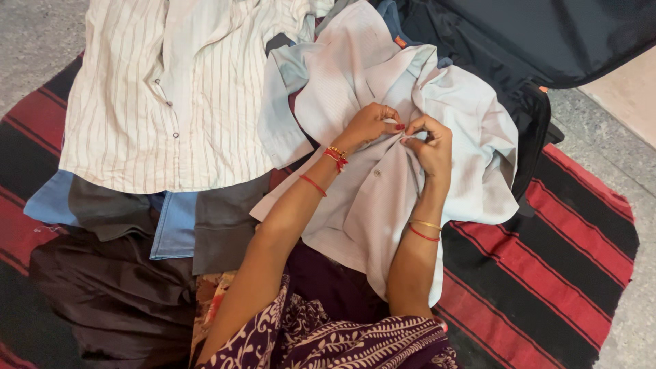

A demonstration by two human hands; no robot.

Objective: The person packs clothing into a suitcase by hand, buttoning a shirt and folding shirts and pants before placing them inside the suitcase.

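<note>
**A:** Status on the hands?

**B:** Both are on the pale grey shirt point(403, 184), which lies spread front-up in the middle of the view. The left hand point(371, 125) is closed, pinching the shirt's front edge near the collar. The right hand point(429, 142) is closed too, fingertips pinching the same edge from the other side. Fingertips of the two hands nearly meet, at what looks like a small button; too small to say for sure.

**A:** Where does the shirt sit?

**B:** On a pile of clothes over the red-and-black striped mat point(547, 260). Its upper part leans on the open dark suitcase point(533, 41) at top right. Its lower hem hangs toward the person's lap, over purple patterned fabric point(342, 335).

**A:** Neighbours?

**B:** A cream striped shirt point(164, 89) lies flat to the left, just beside the grey one, their edges touching or overlapping near top centre. Under it, a light blue garment point(174, 222) and a dark grey one point(225, 225). A dark brown cloth point(102, 294) sits bunched at lower left.

**A:** Wrists?

**B:** Red thread and bangles on both. Left wrist carries a gold-and-red bangle point(336, 154); right has a thin gold one with a red one point(425, 229).

**A:** Floor?

**B:** Grey speckled stone point(34, 34) around the mat.
</note>
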